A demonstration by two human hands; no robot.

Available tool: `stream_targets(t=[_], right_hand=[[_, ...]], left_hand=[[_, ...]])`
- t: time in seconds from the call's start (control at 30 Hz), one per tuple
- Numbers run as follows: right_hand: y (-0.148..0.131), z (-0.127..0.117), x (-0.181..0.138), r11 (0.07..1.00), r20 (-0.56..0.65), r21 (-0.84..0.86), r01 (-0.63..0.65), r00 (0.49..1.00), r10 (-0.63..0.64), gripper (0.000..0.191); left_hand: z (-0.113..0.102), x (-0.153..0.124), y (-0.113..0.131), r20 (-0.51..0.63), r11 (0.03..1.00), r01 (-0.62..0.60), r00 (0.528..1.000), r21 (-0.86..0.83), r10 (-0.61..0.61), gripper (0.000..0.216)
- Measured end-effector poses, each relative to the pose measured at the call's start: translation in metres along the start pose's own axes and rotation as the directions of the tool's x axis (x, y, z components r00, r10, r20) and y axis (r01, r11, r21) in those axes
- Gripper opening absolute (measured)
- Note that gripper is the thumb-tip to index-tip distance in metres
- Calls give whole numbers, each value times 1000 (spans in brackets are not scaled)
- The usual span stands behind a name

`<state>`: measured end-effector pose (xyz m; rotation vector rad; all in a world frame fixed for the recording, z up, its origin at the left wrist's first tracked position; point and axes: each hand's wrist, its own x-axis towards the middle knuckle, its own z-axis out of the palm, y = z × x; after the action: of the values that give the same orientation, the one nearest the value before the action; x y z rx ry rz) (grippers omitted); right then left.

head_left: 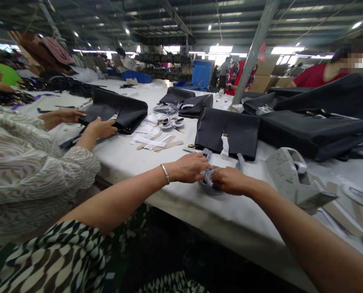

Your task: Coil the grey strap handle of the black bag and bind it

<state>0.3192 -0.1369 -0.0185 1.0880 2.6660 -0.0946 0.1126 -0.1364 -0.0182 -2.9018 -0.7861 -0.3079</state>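
Patterned sleeve (56,257) foremost | white counter (230,209) under workshop roof (152,16) | grey coil (211,189) between left hand (191,167) and right hand (232,181), both pinching it

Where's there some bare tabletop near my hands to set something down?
The white tabletop is free between the tan and white strips and your left forearm. It's crowded farther right, around the grey tape dispenser and piled black bags, and under your hands, at the plastic-wrapped bundle.

the wearer's two hands (191,166), one bracelet (165,174) and one tape dispenser (279,173) show.
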Motion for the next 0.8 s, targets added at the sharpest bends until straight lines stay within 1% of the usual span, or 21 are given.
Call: stream_targets(t=[0.07, 0.17, 0.2, 0.27, 0.33, 0.43, 0.5, 0.57, 0.6, 0.63, 0.73, 0.8], right_hand=[[1, 1, 0, 1000, 15, 14, 10, 1000, -10, 19], [4, 4, -3, 999, 11, 36, 5, 1000, -6, 18], [5, 5, -5, 999, -10, 53, 0, 1000, 1, 18], [5, 10, -13, 993, -99, 120, -8, 995, 20, 19], [5, 20, -24, 978, -224, 207, 2, 973, 46, 23], [3, 46, -39, 961, -375, 276, -4, 920, 111, 39], [1, 67, -45, 948, -455, 314, -61, 866, 206, 50], [-1, 86, -48, 932, -535, 346, -105, 794, 288, 55], [-1, 93, -48, 930, -567, 352, -105, 766, 301, 55], [-1, 98, -48, 931, -590, 352, -93, 750, 298, 54], [0, 103, -46, 931, -615, 359, -59, 736, 284, 54], [-1, 100, -46, 927, -630, 370, -61, 717, 299, 55]], left_hand=[[8, 1, 8, 5, 993, -9, 1000, -116, 10, 31], [34, 4, 12, -12, 958, 60, 998, -279, -66, 35], [43, 5, 11, -36, 942, 65, 996, -330, -81, 34], [58, 4, 6, -93, 917, 23, 993, -398, -66, 31], [65, 3, 1, -128, 917, -47, 992, -395, -4, 31], [67, 4, -3, -112, 938, -124, 989, -323, 92, 36], [65, 5, -1, -95, 947, -138, 989, -289, 115, 38], [62, 5, 3, -82, 951, -139, 989, -275, 120, 39], [61, 4, 6, -73, 955, -132, 990, -267, 117, 39], [60, 3, 9, -63, 960, -121, 992, -253, 108, 39], [59, 0, 17, -21, 977, -80, 997, -200, 77, 40], [62, -1, 21, -27, 981, -57, 998, -184, 53, 37]])
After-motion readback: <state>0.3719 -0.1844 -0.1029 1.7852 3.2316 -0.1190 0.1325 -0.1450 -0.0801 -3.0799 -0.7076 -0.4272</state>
